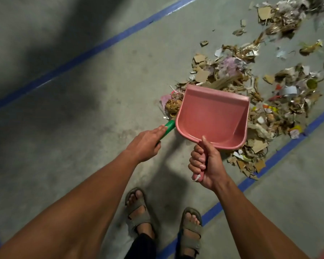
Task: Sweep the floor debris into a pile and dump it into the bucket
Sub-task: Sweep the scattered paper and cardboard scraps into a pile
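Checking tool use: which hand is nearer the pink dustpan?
Right. The right hand grips the pink dustpan by its handle; the left hand holds the green broom handle just beside the pan's left edge.

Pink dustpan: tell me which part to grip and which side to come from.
Grip the dustpan by its narrow handle at the near, closed end, coming from behind, as the right hand does. The open lip faces the debris, so that side must remain free.
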{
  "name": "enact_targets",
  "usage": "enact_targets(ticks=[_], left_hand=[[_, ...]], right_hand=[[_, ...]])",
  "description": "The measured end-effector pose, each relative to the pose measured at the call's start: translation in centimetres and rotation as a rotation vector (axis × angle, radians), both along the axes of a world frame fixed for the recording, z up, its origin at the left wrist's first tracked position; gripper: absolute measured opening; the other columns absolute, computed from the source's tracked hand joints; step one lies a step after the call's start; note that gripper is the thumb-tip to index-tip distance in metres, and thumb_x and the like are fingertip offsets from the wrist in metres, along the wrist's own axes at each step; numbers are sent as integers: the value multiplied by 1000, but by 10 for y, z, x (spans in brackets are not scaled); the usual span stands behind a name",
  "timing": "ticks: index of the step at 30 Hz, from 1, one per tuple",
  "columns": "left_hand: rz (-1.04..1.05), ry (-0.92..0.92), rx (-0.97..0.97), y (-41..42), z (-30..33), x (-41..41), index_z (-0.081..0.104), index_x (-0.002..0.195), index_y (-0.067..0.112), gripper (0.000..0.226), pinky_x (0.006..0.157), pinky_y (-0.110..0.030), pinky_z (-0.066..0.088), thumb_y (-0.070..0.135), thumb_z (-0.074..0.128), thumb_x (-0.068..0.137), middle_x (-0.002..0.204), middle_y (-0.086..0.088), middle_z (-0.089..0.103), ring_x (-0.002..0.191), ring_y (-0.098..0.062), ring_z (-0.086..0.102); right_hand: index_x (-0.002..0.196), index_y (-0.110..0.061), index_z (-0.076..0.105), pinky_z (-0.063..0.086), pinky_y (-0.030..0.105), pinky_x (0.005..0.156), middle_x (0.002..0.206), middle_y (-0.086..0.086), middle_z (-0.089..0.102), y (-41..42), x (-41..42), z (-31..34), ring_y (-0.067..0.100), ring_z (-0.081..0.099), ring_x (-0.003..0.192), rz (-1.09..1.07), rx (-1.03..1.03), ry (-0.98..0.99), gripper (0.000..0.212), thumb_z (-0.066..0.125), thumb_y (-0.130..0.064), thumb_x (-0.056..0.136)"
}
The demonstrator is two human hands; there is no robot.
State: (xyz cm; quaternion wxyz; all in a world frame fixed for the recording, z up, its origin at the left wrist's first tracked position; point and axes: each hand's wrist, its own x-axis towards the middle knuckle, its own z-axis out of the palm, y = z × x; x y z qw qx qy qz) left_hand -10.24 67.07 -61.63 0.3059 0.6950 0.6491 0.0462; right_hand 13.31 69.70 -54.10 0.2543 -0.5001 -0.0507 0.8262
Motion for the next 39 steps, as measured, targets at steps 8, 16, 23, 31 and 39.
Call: enact_targets(ticks=[8,16,23,31,39], left_hand=[[360,-47,54,-26,14,-11,32,162,23,66,118,-40,41,26,56,100,162,-1,42,139,-24,52],[588,101,-311,-29,-7,-1,51,135,8,41,91,-45,51,22,53,97,123,-25,64,109,-44,61],[333,-56,-250,-8,-9,49,43,152,17,56,95,-42,48,22,54,98,131,-18,63,113,-40,61],[77,-4,-129,36,20,21,33,161,19,66,114,-39,43,20,54,99,164,-3,39,136,-29,53],[134,76,25,91,56,-51,38,159,19,68,104,-44,52,20,60,94,159,-4,47,124,-34,62]], right_hand=[[69,-20,41,17,21,35,55,-4,15,5,30,15,9,14,39,-4,13,9,48,58,-50,102],[68,-20,41,18,20,34,48,-5,26,4,38,4,7,23,33,4,7,-6,49,59,-51,101],[69,-20,41,21,20,33,48,-5,28,-3,47,-10,7,24,32,-12,-48,-2,49,58,-51,102],[67,-20,42,21,19,33,46,-5,30,38,35,12,7,25,32,-71,4,-6,49,57,-49,103],[69,-20,41,14,22,36,46,-5,29,79,12,32,7,24,33,-140,32,26,49,57,-51,103]])
